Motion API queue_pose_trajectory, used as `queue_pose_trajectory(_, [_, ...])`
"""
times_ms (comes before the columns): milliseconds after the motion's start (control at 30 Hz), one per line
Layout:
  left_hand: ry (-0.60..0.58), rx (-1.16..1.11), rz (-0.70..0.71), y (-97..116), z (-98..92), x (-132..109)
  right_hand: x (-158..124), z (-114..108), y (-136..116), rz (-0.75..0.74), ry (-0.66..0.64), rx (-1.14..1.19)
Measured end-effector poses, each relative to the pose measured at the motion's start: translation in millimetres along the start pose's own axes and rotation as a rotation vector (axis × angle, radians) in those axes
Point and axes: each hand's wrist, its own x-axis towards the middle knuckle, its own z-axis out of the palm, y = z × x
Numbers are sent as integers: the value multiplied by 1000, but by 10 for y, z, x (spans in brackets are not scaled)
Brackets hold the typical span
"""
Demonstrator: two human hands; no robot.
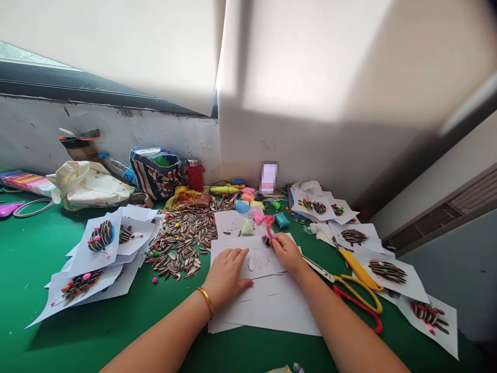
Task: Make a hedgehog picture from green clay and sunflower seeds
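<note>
My left hand lies flat with fingers stretched on a white sheet of paper, beside a line drawing of a round, scaly-backed animal. At the sheet's right side my right hand is closed, its fingertips pinching a small pink thing whose kind I cannot make out. Just left of those fingertips is a small dark patch, too blurred to name. More white sheets lie beneath. Behind the drawing are lumps of soft clay in small bags, among them a light green lump and a blue one.
Striped sunflower seeds are heaped left of the paper. Scissors lie by my right forearm. Finished seed pictures are stacked at left, others at right. Bags, a red flask and a phone stand along the wall.
</note>
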Motion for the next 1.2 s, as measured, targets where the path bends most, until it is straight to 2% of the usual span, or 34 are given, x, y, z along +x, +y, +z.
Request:
queue_pose_trajectory(400, [-2,2,4,-17,13,-2,-52,21,-51,-74,-15,38])
queue_pose_trajectory(667, [46,4,38,-7,12,-6,-89,3,-135,-80,-51,6])
queue_pose_trajectory(900, [43,23,50,8,8,-15,-127,19,-144,-8,-96,8])
queue_pose_trajectory(1200, [21,76,77,40,-15,-6,-110,-10,-143,-7,-98,-7])
